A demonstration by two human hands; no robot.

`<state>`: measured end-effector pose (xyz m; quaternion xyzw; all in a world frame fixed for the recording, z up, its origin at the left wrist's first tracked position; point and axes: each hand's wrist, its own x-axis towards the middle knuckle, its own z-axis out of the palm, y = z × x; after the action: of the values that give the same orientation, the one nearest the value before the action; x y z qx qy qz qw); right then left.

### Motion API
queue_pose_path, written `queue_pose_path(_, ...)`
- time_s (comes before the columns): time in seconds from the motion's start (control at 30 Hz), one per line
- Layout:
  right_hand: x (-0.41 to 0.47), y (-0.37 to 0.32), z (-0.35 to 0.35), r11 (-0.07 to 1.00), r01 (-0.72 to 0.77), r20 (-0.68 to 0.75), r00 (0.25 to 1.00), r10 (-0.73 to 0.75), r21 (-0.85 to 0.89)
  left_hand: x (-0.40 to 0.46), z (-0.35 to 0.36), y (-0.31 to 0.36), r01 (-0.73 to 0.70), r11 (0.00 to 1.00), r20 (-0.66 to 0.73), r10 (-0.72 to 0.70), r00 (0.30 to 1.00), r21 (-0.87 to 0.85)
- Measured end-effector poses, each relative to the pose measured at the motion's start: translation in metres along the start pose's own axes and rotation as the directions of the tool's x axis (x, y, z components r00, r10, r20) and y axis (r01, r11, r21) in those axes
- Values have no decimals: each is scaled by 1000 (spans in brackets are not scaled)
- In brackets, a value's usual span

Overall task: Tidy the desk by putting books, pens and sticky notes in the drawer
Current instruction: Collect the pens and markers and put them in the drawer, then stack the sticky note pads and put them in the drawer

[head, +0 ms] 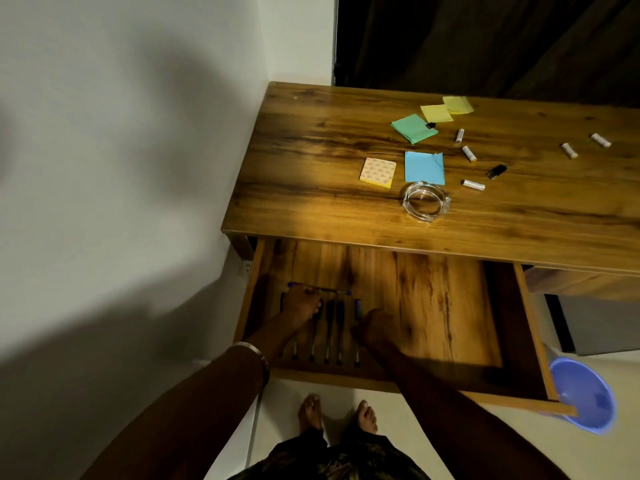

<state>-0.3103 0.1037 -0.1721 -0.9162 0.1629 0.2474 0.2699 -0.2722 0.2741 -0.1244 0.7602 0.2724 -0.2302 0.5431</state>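
Inside drawer (433, 306), left hand (299, 304) holding pen (320, 289)

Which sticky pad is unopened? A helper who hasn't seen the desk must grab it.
On the wooden desk, look left of the glass ashtray. The wrapped pad lies beside the blue notes, nearest the wall. Unlike the loose coloured notes, it is a thick, printed, peach-topped block.

The drawer (433, 306) stands pulled out below the counter (311, 150). In its left part a row of pens (332, 327) lies side by side, one pen (320, 289) crosswise behind them — both hands are there too. On the counter, sticky notes (424, 167) lie behind an ashtray (426, 201), batteries (468, 153) to their right. A bin (585, 393) sits on the floor, right of the drawer.
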Motion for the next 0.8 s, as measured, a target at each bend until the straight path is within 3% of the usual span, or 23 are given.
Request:
queue_pose_path(0.1,3,1,0,998,-42,19,999,41,51,-2,-2,-1,-11,1000,-8,11,1000,-6)
queue_pose_path(0.2,11,10,-2,998,-34,-91,995,38,52,-4,-2,2,-35,999,-4,35,999,3)
queue_pose_path(0.27,-9,0,-20,996,-5,-166,986,21,94,-6,0,6,-113,988,9,113,994,109)
queue_pose_path(0.37,-25,-3,-45,998,44,-232,972,-35,33,-10,6,20,-294,879,76,286,955,376)
queue_pose_path(0.5,-25,4,-77,995,13,-276,960,-40,-99,-20,26,49,-439,750,173,410,895,495)
queue_pose_path(0.7,-22,19,-140,978,-43,-336,941,-29,-204,-36,61,91,-558,619,208,546,812,552)
queue_pose_path(0.8,-19,26,-173,966,-11,-362,928,-86,-259,-39,76,109,-568,624,188,567,802,537)
